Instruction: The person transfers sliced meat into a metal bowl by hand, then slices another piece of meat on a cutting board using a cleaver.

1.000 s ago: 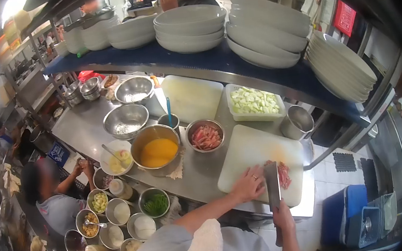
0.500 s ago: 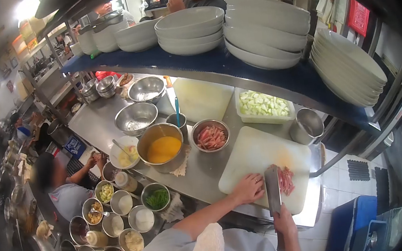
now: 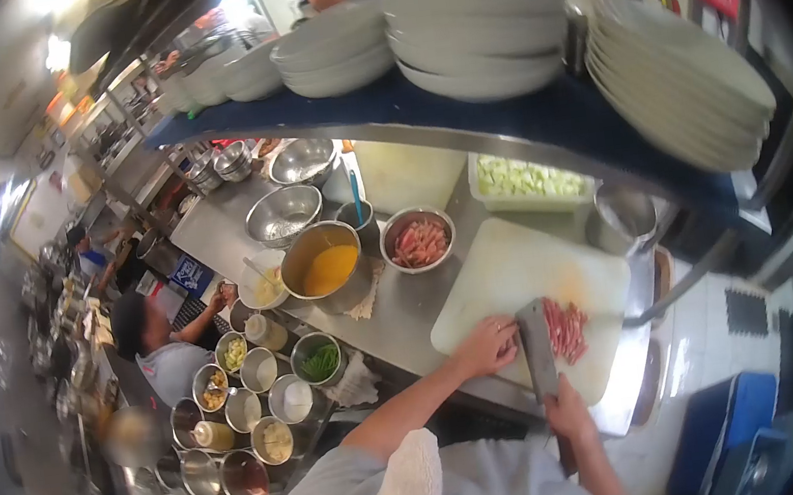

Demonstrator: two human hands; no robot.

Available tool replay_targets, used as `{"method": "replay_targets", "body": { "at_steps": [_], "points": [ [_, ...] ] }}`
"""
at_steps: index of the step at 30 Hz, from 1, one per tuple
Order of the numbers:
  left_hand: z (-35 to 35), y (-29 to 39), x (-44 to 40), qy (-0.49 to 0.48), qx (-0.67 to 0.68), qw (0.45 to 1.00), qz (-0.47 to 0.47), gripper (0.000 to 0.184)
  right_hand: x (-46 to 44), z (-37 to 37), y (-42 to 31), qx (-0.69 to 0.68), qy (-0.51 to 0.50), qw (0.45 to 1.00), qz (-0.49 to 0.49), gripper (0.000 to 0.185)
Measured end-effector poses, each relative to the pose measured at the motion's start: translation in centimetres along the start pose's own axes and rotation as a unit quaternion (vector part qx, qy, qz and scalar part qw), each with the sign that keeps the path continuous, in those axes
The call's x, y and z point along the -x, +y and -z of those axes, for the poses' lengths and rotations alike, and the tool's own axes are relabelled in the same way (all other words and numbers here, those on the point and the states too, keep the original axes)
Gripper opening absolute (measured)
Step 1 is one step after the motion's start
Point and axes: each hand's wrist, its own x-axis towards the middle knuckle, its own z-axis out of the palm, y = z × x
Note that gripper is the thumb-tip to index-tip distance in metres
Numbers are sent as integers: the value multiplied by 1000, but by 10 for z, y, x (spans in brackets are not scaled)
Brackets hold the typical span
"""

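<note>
A white cutting board (image 3: 480, 282) lies at the counter's edge with sliced reddish meat (image 3: 567, 329) on its right part. My right hand (image 3: 567, 410) is closed around the handle of a cleaver (image 3: 537, 349), whose broad blade stands on the board just left of the meat. To the left of the blade, my left hand (image 3: 488, 345) rests on the board with its fingers bent; whether anything is under them cannot be made out. Behind the board are a steel bowl of meat strips (image 3: 419, 242) and a plastic tub of pale green chopped pieces (image 3: 529, 179).
A pot of orange liquid (image 3: 330, 270), a cup with a blue utensil (image 3: 355, 215) and steel bowls (image 3: 284, 214) stand left. Stacked white dishes (image 3: 478, 25) line a shelf above. Ingredient containers (image 3: 258, 370) sit near a co-worker (image 3: 166, 345). A blue cooler (image 3: 726, 435) is lower right.
The view has tilted and shifted, so the counter and shelf sit differently in it. My left fingers have drawn in from a flatter spread. My right hand still holds the cleaver beside the meat.
</note>
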Motion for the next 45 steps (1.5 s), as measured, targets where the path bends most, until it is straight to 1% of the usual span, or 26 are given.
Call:
{"method": "replay_targets", "body": {
  "at_steps": [2,3,4,5,6,7,9,10,12,13,15,16,17,18,22,24,25,27,30,33,36,37,39,40,43,45],
  "points": [
    [7,3,-5,-11,16,1000,16,39,-18,-21,45,63,39,995,63,51],
    [6,3,-7,-3,26,1000,8,38,-18,-26,49,82,65,992,71,55],
    [5,-2,-7,-103,92,985,99,37,-19,-29,54,63,54,994,70,57],
    [3,-4,-5,-93,85,987,102,37,-21,-39,63,54,78,991,98,58],
    [0,-6,-4,-32,87,994,50,39,-17,-35,48,59,76,992,87,60],
    [2,-7,-4,-2,66,998,4,41,-9,-34,32,53,103,988,98,53],
    [11,-11,-2,8,125,991,42,40,-11,-53,36,50,151,977,145,41],
    [13,-14,-1,38,136,988,65,35,-10,-53,26,57,144,980,126,38],
    [26,-11,1,31,180,975,127,30,1,-46,4,69,131,984,95,31],
    [32,-12,0,32,201,967,154,27,2,-48,5,71,150,980,109,29],
    [46,-22,-1,-7,113,992,60,23,0,-46,2,82,192,967,146,25],
    [51,-26,-2,-23,66,997,12,20,1,-43,-4,89,178,974,111,24],
    [52,-27,-4,-39,75,996,2,20,2,-42,-13,96,163,979,77,22],
    [53,-28,-4,-56,82,995,-7,19,2,-42,-22,101,146,983,43,21],
    [58,-35,-15,-132,90,987,-30,22,-8,-60,-26,126,143,980,63,19],
    [63,-35,-20,-155,95,983,-19,24,-7,-57,-28,135,131,979,79,19],
    [65,-32,-19,-169,98,981,-10,25,-6,-55,-29,131,145,976,92,19],
    [68,-28,-23,-186,123,975,-21,28,-4,-48,-35,119,171,971,118,18],
    [68,-26,-25,-199,124,972,-14,30,-13,-50,-32,146,123,980,54,19],
    [69,-23,-28,-207,123,971,-4,29,-18,-58,-19,137,133,980,64,18],
    [74,-16,-31,-216,140,966,16,27,-9,-39,-22,58,137,988,44,19],
    [76,-13,-34,-216,144,965,24,27,-9,-33,-17,60,154,985,45,19],
    [77,-7,-33,-219,120,968,13,24,-6,-20,-4,61,181,980,48,21],
    [76,-5,-34,-219,107,970,9,23,2,-3,-15,22,158,987,-19,22],
    [37,3,-31,-229,48,969,-79,16,28,30,-26,-90,178,978,-66,22],
    [6,36,-35,-208,44,968,-133,12,35,41,-31,-83,227,968,-61,21]
  ]
}}
